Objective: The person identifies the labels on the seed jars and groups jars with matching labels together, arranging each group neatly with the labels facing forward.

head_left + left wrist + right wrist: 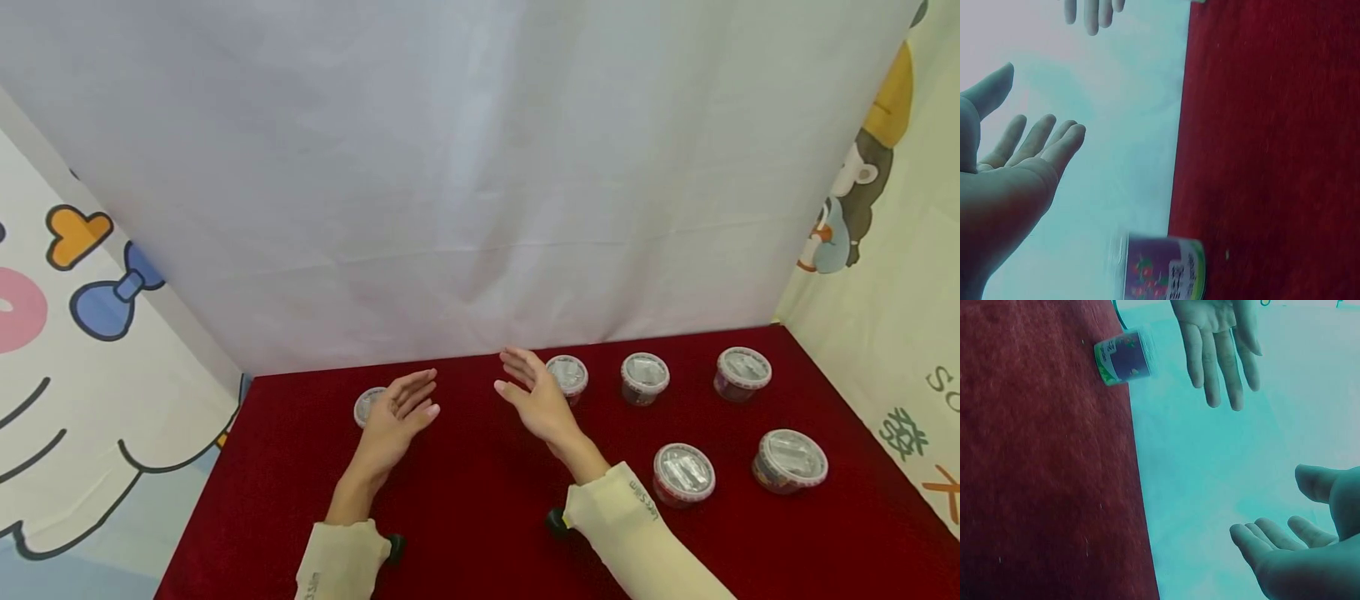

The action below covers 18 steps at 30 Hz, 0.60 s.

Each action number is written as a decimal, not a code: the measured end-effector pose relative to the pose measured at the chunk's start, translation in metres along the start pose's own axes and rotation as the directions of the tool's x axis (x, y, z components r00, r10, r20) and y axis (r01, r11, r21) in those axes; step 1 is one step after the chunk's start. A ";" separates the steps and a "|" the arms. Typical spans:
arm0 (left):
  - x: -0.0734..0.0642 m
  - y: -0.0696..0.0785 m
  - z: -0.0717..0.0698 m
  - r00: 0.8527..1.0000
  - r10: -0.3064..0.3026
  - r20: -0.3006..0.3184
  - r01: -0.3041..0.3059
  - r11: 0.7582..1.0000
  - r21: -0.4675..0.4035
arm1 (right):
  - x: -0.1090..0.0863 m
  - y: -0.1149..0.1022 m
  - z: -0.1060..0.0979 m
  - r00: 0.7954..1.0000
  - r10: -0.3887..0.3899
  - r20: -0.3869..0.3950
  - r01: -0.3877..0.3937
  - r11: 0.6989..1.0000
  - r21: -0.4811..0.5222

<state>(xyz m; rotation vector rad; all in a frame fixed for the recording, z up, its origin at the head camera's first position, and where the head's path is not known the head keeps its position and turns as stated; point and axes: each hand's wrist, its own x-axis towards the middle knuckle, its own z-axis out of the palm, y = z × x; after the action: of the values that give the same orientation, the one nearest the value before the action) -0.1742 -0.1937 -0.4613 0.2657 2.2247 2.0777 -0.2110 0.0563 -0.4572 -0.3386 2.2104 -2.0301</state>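
Observation:
My left hand (397, 417) hovers over the red cloth with fingers extended and palm turned inward, holding nothing. Just behind it, partly covered by the fingers, stands a small lidded tub (365, 406). Facing it, my right hand (542, 400) is also raised with fingers extended and nothing in its grasp. A second lidded tub (568, 375) stands right behind that hand, partly hidden by it. In the left wrist view a dark-labelled tub (1163, 267) shows at the bottom; the right wrist view has a purple-labelled tub (1124, 357) near the other hand.
More clear-lidded tubs stand on the right: one at the back (644, 377), a back-corner tub (741, 372), a front tub (682, 475) near the right sleeve, and a wider tub (790, 460). A white curtain (450, 208) hangs behind the red table (465, 533), with printed cloths at both sides.

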 end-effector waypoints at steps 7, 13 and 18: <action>0.007 -0.003 0.018 1.000 -0.010 0.014 0.011 1.000 -0.008 | -0.006 -0.002 -0.017 0.999 -0.010 -0.043 0.011 1.000 0.022; 0.013 -0.007 0.030 0.999 -0.017 0.034 0.018 0.999 -0.035 | -0.010 -0.001 -0.030 0.996 -0.029 -0.083 0.032 0.999 0.033; 0.018 -0.012 0.038 0.999 -0.023 0.043 0.025 0.999 -0.041 | -0.014 0.000 -0.040 0.994 -0.020 -0.111 0.024 0.999 0.035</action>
<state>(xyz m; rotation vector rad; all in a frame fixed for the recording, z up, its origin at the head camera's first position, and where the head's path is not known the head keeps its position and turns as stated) -0.1855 -0.1538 -0.4751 0.2758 2.1475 2.0834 -0.2074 0.0986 -0.4543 -0.2532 2.2388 -2.1467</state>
